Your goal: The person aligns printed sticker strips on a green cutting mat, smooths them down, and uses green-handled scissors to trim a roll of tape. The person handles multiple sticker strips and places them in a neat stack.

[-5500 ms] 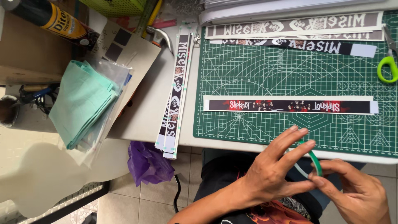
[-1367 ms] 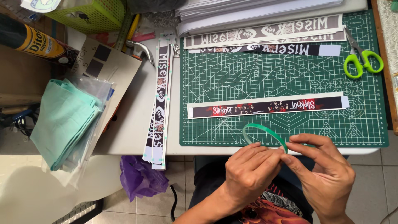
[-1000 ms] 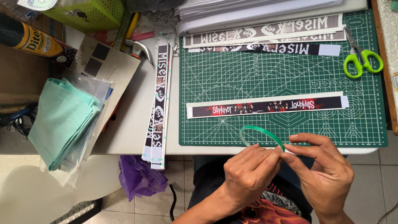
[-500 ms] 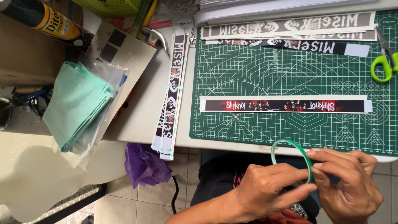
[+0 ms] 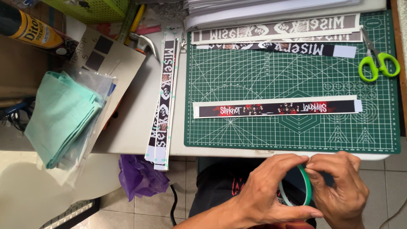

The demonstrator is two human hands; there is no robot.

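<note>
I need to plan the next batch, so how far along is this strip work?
Done, it seems: printed strips are cut, several stacked at the cutting mat's top edge and more beside it. In hand: both the left hand and right hand pick at a green tape roll below the table edge. Left: the red-and-black strip on the mat shows no tape yet.

Green tape ring [image 5: 306, 186], grid-lined green cutting mat [image 5: 292, 85]

A thin green tape roll [image 5: 306, 186] stands on edge below the table edge, pinched at its top.
</note>
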